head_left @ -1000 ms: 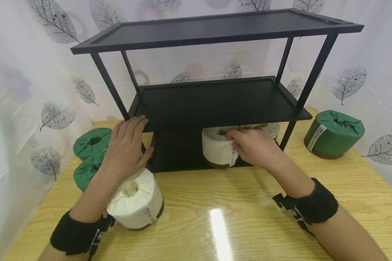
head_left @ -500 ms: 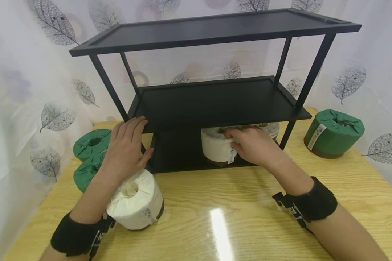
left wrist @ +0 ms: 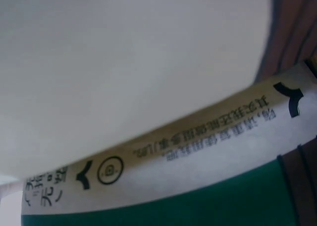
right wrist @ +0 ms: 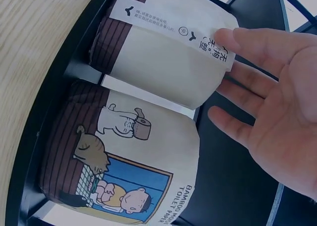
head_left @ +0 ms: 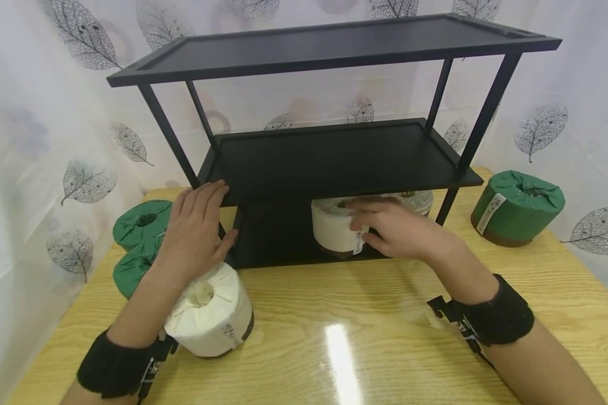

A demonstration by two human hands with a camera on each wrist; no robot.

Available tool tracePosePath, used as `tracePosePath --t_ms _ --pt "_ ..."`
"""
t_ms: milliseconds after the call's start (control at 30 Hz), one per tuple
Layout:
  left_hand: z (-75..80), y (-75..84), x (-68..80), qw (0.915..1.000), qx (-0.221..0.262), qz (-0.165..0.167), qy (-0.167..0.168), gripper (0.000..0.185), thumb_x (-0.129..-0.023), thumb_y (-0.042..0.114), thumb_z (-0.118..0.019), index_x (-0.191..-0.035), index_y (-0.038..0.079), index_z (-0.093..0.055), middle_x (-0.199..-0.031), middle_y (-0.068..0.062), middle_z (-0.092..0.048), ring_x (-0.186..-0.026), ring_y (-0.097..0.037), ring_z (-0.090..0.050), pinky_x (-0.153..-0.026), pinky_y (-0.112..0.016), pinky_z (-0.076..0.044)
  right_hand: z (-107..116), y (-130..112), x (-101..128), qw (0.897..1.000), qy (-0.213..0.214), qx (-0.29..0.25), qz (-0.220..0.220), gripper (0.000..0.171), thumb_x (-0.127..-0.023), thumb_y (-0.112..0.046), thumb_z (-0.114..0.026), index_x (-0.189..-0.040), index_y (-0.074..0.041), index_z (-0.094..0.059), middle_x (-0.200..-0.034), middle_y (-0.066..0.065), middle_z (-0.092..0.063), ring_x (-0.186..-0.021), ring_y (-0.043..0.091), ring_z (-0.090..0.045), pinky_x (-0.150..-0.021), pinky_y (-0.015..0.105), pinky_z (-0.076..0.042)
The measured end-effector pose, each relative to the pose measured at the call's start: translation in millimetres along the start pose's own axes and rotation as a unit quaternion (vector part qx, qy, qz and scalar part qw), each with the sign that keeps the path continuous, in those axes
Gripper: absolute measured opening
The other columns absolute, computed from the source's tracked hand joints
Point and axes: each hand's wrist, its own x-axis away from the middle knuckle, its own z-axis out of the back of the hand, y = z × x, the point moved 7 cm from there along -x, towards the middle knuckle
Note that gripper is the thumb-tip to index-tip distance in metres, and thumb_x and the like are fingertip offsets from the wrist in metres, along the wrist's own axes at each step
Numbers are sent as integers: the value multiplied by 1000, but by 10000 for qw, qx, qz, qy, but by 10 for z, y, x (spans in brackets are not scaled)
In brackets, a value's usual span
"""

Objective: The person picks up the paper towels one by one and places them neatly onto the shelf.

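Right grip, loosely spread by the left shelved roll, seems nearly done placing it; withdrawal likely follows; left grip lies flat

Your wooden table
Behind and beside the table you see a pale leaf-print curtain; white glare streaks its wood.

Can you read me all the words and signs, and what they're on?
"BAMBOO MOIS…" (cut off): white roll.
"TOILET PAPER": same roll.
"嗨,请重复使用我吧,其实我还能做很多事儿的": label on green roll.
"无": other white roll, on its label.
Y-like signs, circled sign: both labels.
Everything else: too small or blurred.
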Motion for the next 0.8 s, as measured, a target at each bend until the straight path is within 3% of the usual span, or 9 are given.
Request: tracePosePath --t_ms 267,800 --pt "3 0 9 10000 -19 -27 55 79 -81 25 -75 -144 -6 -37 -149 -24 -40 -136 -42 -38 -112 -56 -29 -21 5 20 10000 -10 -65 18 24 -91 1 -63 -112 -5 -73 -141 21 -57 -129 37 -56 -100 50 -50" --pt "-9 -4 5 10000 -45 -3 0 80 -82 26 -75 -145 -5 -37 -151 -24 -39 -137 -41 -37 -113 -56 -27 -101 34 0 9993 -178 264 -189 35 -92 -1 -66 -126 -7 -68 -151 18 -48 -138 39 -47 -106 56 -43"
